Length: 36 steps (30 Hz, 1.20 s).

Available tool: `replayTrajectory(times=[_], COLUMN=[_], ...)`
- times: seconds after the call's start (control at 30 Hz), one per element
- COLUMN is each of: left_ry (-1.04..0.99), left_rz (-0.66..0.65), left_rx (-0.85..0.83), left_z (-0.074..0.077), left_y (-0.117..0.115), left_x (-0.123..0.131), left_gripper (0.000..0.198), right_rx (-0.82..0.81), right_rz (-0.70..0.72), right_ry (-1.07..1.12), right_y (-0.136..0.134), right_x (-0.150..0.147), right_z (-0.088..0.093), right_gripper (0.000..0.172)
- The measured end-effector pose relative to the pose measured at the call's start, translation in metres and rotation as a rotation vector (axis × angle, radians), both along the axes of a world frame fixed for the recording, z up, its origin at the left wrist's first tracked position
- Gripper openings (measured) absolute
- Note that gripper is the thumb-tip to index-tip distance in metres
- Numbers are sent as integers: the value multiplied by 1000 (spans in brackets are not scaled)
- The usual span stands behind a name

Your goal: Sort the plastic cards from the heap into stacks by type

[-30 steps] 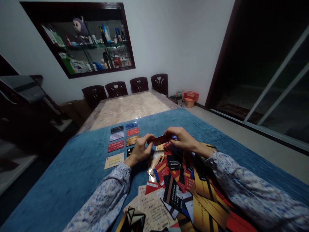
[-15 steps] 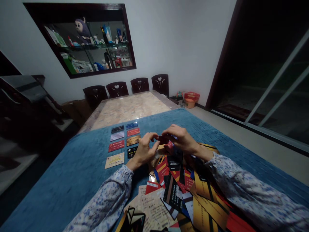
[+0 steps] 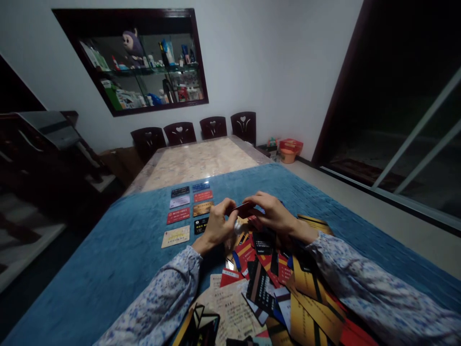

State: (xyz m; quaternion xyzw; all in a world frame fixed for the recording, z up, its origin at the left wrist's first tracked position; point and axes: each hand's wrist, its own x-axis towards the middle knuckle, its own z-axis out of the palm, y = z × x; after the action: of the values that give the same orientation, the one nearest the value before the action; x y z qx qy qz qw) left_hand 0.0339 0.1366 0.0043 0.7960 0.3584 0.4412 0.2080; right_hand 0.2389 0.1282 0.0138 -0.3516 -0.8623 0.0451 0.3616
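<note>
My left hand (image 3: 216, 225) and my right hand (image 3: 271, 212) meet over the blue cloth (image 3: 118, 259), both pinching a dark red card (image 3: 243, 209) between the fingertips. My right hand also seems to keep more cards under its palm. Below the hands lies a loose pile of cards (image 3: 273, 283) in red, black, gold and cream. To the left of my left hand, several cards lie face up in two neat columns (image 3: 188, 207); the nearest is a black card (image 3: 200, 225).
Beyond the cloth the marble tabletop (image 3: 194, 163) runs to several dark chairs (image 3: 196, 129) by the wall. A wall niche (image 3: 144, 62) holds bottles and a plush toy. A dark glass door (image 3: 414, 110) is at right, with an orange basket (image 3: 290, 146) on the floor.
The hands have drawn closer together and dropped a little toward the pile, still holding the red card. The camera has turned slightly left.
</note>
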Motion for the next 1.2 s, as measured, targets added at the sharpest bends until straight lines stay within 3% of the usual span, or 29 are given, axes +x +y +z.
replayTrajectory(times=[0.17, 0.33, 0.43, 0.57, 0.63, 0.77, 0.97, 1.2], left_ry=[-186, -289, -271, -108, -18, 108, 223, 293], left_rz=[-81, -118, -88, -12, -16, -73, 15, 61], left_rx=[-160, -243, -165, 9, 128, 306, 403, 525], left_z=[-6, -11, -15, -20, -23, -29, -35, -39], left_y=[6, 12, 13, 12, 12, 14, 16, 21], left_x=[-4, -6, -6, -8, -9, -12, -13, -15], left_gripper=[8, 11, 9, 42, 50, 49, 58, 52], right_rx=[-114, -102, -74, -39, -17, 26, 62, 79], right_rz=[-20, -15, -21, -43, -55, -83, -86, -90], right_ry=[-22, 55, 67, 55, 33, -13, -4, -48], right_y=[7, 12, 12, 11, 11, 11, 12, 9], right_x=[5, 7, 7, 6, 7, 9, 10, 8], right_z=[-9, -13, -11, -11, -12, -14, -13, -10], right_gripper=[20, 19, 21, 26, 27, 26, 28, 28])
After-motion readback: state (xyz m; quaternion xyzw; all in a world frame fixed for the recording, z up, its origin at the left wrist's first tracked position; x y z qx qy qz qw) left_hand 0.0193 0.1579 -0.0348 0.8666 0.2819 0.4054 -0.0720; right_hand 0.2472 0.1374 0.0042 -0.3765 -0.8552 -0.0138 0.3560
